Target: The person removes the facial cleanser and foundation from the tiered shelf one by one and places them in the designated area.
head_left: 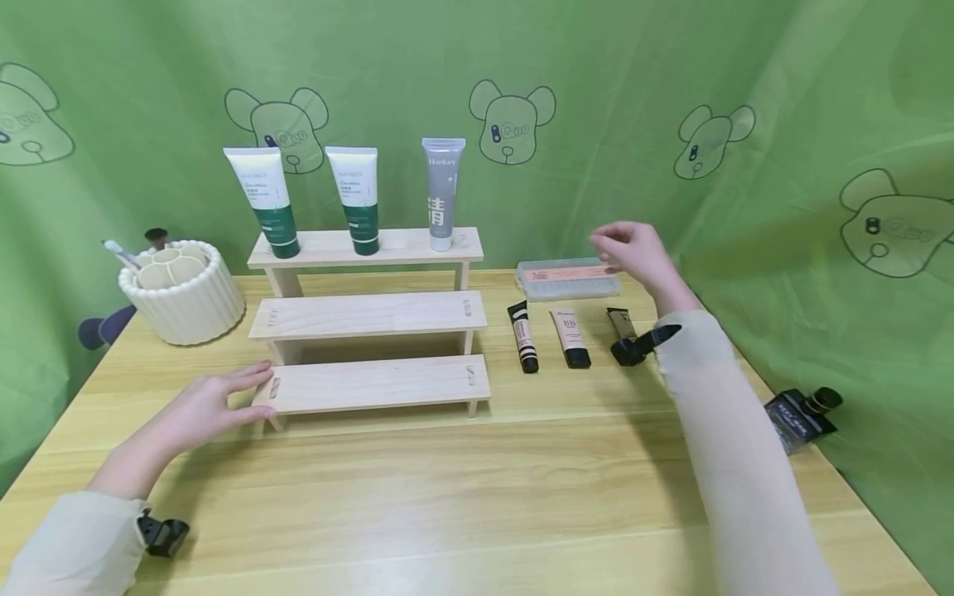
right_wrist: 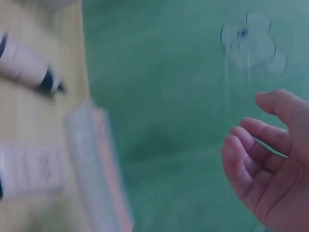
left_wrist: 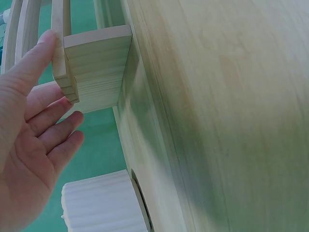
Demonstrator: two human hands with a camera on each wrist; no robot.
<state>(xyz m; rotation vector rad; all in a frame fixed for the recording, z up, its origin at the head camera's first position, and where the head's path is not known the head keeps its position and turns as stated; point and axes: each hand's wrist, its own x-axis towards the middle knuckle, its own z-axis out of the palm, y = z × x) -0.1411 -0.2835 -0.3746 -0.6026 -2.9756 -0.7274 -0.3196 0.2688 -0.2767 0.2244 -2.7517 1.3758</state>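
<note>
My left hand (head_left: 212, 403) holds the left end of the lowest tier of a stepped wooden display rack (head_left: 373, 385). In the left wrist view, the thumb lies along one side of that board (left_wrist: 61, 43) and the fingers are at its other side. Up on the top tier stand two white-and-green squeeze tubes (head_left: 261, 194) and a grey squeeze tube (head_left: 443, 194). My right hand (head_left: 635, 252) is in the air near a flat clear plastic case (head_left: 570, 288) with a pink label; its fingers are loosely bent with nothing between them.
In front of the case lie a striped tube (head_left: 524, 338), a pink BB cream tube (head_left: 570, 338) and a gold-and-black tube (head_left: 620, 321), partly hidden by the wrist camera. A white ribbed brush holder (head_left: 186, 302) stands left; a dark bottle (head_left: 799, 418) lies right. Green cloth hangs behind.
</note>
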